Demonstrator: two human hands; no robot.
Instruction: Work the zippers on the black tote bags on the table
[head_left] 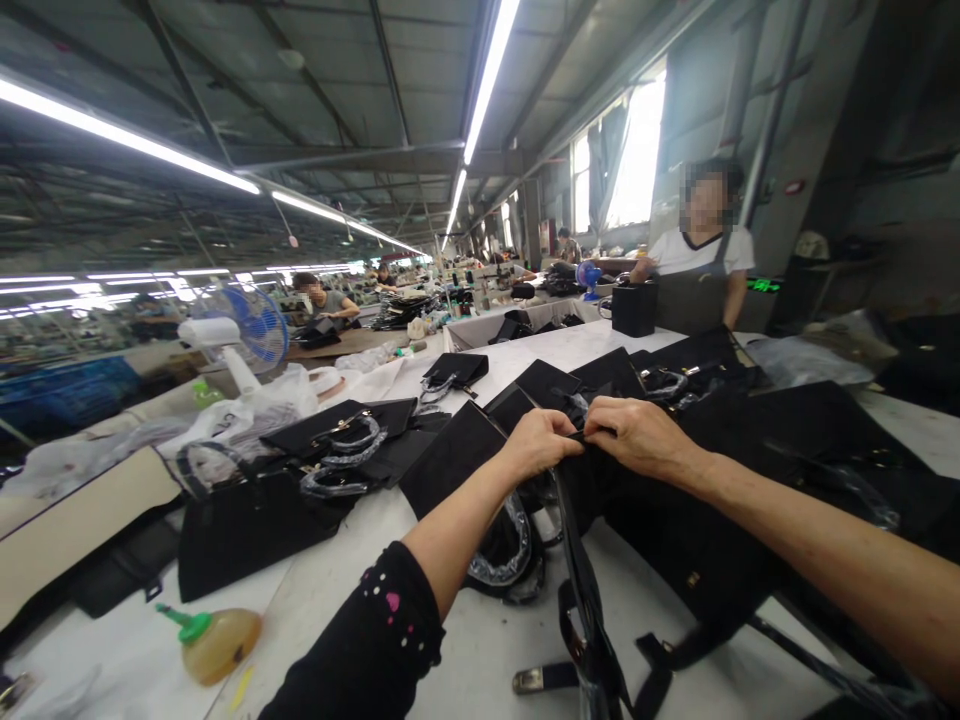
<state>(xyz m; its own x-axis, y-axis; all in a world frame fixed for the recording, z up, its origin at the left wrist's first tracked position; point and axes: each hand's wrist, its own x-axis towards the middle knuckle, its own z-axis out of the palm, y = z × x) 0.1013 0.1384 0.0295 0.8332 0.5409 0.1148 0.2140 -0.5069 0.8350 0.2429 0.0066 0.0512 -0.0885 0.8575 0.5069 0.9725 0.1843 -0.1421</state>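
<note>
My left hand [538,440] and my right hand [637,435] meet in the middle of the view, both closed in a pinch on the top edge of a black bag [585,560] that stands on the white table [465,650]. The bag's plastic-wrapped handles [510,560] hang below my left wrist. Its black strap with a metal buckle [540,680] lies on the table in front of it.
Several flat black bags [337,430] with wrapped handles cover the table. A squeeze bottle with a green cap [214,640] lies at the near left. A white and blue fan [247,335] stands at the left. A person in a white shirt [701,265] stands across the table beside a black box [634,308].
</note>
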